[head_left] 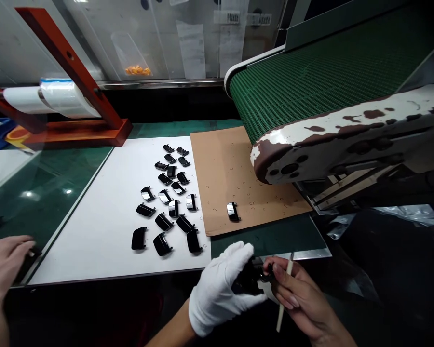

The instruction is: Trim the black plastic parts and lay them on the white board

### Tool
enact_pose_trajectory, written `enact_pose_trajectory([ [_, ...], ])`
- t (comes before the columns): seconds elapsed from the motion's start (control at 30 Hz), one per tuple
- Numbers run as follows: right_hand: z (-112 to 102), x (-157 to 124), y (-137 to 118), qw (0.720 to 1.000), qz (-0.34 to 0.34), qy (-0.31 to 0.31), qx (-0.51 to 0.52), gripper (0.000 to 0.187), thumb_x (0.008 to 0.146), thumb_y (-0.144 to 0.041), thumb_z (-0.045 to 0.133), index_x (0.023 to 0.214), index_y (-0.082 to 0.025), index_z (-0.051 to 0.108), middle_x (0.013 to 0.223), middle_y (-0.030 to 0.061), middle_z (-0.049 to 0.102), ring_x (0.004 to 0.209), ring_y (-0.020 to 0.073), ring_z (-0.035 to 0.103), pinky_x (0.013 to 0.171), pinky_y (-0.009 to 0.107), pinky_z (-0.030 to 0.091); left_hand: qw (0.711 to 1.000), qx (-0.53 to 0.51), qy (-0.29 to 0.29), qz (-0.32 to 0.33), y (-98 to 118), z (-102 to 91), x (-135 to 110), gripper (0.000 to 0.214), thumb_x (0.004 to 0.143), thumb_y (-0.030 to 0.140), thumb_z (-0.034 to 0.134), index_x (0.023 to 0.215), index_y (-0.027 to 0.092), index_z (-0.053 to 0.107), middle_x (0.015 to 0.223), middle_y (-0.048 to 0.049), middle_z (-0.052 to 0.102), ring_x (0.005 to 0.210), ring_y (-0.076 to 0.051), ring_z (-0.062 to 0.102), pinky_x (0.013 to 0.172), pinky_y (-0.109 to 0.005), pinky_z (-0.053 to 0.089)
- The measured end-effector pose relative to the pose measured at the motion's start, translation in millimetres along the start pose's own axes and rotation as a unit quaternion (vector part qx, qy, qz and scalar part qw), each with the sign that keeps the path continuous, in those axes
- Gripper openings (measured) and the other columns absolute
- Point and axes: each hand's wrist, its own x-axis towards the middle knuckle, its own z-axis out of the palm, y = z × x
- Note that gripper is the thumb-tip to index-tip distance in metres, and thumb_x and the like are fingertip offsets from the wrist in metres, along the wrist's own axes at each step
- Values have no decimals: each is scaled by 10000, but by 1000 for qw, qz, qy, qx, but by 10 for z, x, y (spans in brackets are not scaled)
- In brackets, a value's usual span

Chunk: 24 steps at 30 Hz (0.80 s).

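My left hand [220, 289], in a white glove, grips a glossy black plastic part [248, 279] in front of the table edge. Close beside it, my bare right hand [296, 294] holds a thin pale stick-like tool [281, 315] between its fingers. The thumb and index finger of that hand also pinch at the black part's end. Dark background hides much of the part's outline. One similar black part [233, 212] lies on the brown cardboard sheet [217, 168]. Several more black parts [164, 221] are spread over the white sheet [94, 221] to the left.
A green conveyor belt [318, 82] with a chipped white frame overhangs the cardboard at right. Plastic film rolls [68, 99] hang on an orange stand [75, 140] at back left. Another person's hand [7, 265] rests near the left table edge. Small dark trimmings dot the cardboard.
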Motion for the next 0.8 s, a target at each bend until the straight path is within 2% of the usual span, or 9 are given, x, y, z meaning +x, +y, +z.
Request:
enact_pose_trajectory([
  [0.1, -7, 54, 32, 1000, 7, -14, 4, 382, 511, -495, 897, 654, -173, 750, 459, -62, 475, 310, -44, 177, 320, 139, 165, 1000, 3, 3, 9, 84, -30, 5, 649, 833, 473, 672, 1344, 146, 440, 1145, -150, 712, 1093, -244, 678, 945, -289, 562],
  [0.2, -21, 62, 38, 1000, 1, -14, -8, 412, 491, -522, 892, 617, -161, 739, 353, -119, 280, 308, -24, 140, 319, 149, 146, 999, 14, -34, 27, 131, -89, 61, 619, 856, 417, 662, 1351, 130, 427, 1168, -146, 704, 1131, -253, 655, 991, -316, 535],
  [0.33, -47, -34, -28, 997, -48, 46, -49, 356, 565, -463, 882, 725, -163, 776, 384, -81, 380, 353, -6, 210, 355, 144, 163, 997, 21, -69, 20, 66, -121, 153, 715, 800, 407, 733, 1368, 127, 401, 1205, -154, 679, 1147, -294, 637, 1001, -395, 529],
  [0.5, -57, -157, -179, 966, -119, 111, -200, 371, 619, -510, 820, 783, -178, 800, 367, -64, 386, 363, 47, 268, 353, 196, 215, 993, 26, -104, 45, -28, -97, 213, 843, 771, 440, 760, 1421, 139, 314, 1272, -186, 635, 1206, -319, 591, 1046, -468, 474],
  [0.67, -76, -199, -237, 948, -143, 116, -259, 321, 663, -498, 788, 807, -212, 803, 353, -50, 407, 350, 90, 333, 336, 229, 246, 990, -1, -125, 66, 3, -126, 275, 794, 849, 311, 688, 1473, 170, 218, 1290, -169, 631, 1196, -265, 609, 1086, -435, 431],
  [0.8, -66, -202, -244, 969, -117, 83, -203, 365, 629, -517, 814, 775, -183, 795, 341, -70, 355, 342, 53, 251, 348, 210, 162, 991, -16, -116, 60, 33, -154, 264, 929, 738, 384, 786, 1468, 202, 240, 1269, -135, 655, 1199, -299, 603, 1041, -409, 489],
])
